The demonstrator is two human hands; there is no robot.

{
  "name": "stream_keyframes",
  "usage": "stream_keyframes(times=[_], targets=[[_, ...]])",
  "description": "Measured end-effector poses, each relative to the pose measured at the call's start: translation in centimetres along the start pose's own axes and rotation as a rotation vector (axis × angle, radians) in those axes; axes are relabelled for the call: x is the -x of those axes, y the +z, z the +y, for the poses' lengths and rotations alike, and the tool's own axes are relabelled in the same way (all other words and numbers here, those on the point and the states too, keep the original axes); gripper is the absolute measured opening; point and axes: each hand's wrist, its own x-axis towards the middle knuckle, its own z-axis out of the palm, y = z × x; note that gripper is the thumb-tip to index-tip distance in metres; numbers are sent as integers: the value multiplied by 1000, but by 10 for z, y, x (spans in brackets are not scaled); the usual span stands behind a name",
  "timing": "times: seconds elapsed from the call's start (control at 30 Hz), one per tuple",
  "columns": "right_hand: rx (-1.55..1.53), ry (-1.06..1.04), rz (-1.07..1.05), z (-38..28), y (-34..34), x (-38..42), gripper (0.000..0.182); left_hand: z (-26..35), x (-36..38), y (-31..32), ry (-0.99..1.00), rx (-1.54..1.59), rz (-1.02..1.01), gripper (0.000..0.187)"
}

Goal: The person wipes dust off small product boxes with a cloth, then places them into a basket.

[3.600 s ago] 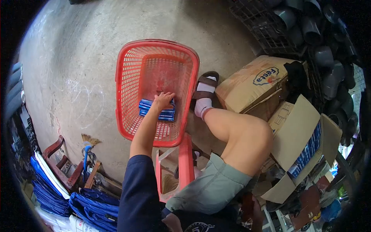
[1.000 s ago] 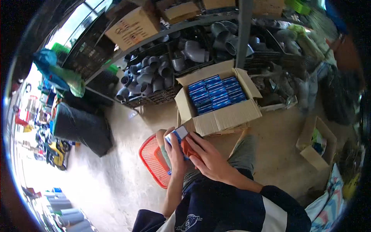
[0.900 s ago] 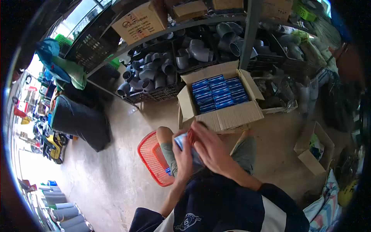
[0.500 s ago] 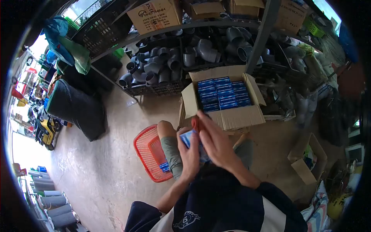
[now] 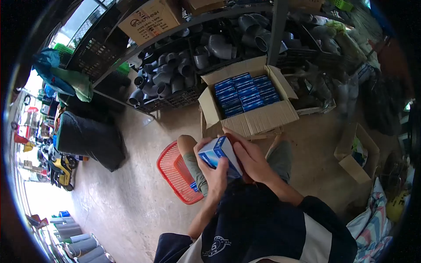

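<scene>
The left hand (image 5: 212, 173) grips the near left side of a blue-and-white box (image 5: 220, 154), its thumb pressed on the printed face and its fingers curled around the far edge. The right hand (image 5: 251, 161) bears against the opposite side with fingers held together, so that the box is clasped, tilted, between both hands above the lap. A dark red item appears to lie under the right palm, though it is largely hidden and cannot be identified.

Beside the person's left knee (image 5: 187, 143), a red perforated basket (image 5: 169, 168) rests on the concrete floor (image 5: 136, 175); small blue packets (image 5: 194, 186) lie inside it, partly covered by the leg. Beyond the knees stands an open carton (image 5: 269, 118), flaps spread outward, containing stacked blue packs (image 5: 247, 94). Behind it, black crates (image 5: 184, 97) hold grey pipe fittings (image 5: 164, 76) beneath a metal rack (image 5: 277, 33), on which a printed carton (image 5: 149, 22) sits at upper left. A dark mesh roll (image 5: 90, 140) stands to the left; a smaller open carton (image 5: 356, 168) and a striped sack (image 5: 372, 223) occupy the right.
</scene>
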Motion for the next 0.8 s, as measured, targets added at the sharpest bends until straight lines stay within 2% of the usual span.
stream_keyframes(times=[0.07, 0.17, 0.27, 0.3, 0.4, 0.47, 0.57, 0.67, 0.77, 0.8], targets=[[-107, -97, -6, 4, -5, -5, 50, 1, 1, 8, 58, -31, 66, 58], [-37, -92, 72, -8, -1, 0, 50, 0, -11, 6, -107, -84, -22, 75], [50, -74, 70, -9, -3, 7, 51, 13, -15, 4, -168, -15, -140, 79], [180, -152, 28, -10, -5, 9, 51, 10, -17, -1, -139, -46, -173, 74], [583, -378, -34, -7, -1, 16, 52, 4, -19, 8, -387, 504, -71, 64], [892, -535, 10, 1, 3, 16, 51, 6, -17, 11, -329, 380, -81, 58], [738, -562, 17, -2, -3, 4, 51, -2, -4, 19, -168, 166, -60, 59], [-40, -153, 154, -10, 4, -11, 54, -10, 15, 19, 84, -110, -74, 60], [2, -164, 142, 7, 22, -2, 57, -25, 0, 5, 87, -95, 21, 59], [168, -229, 103, 11, 27, 6, 56, -30, -8, 1, 83, -80, 69, 58]])
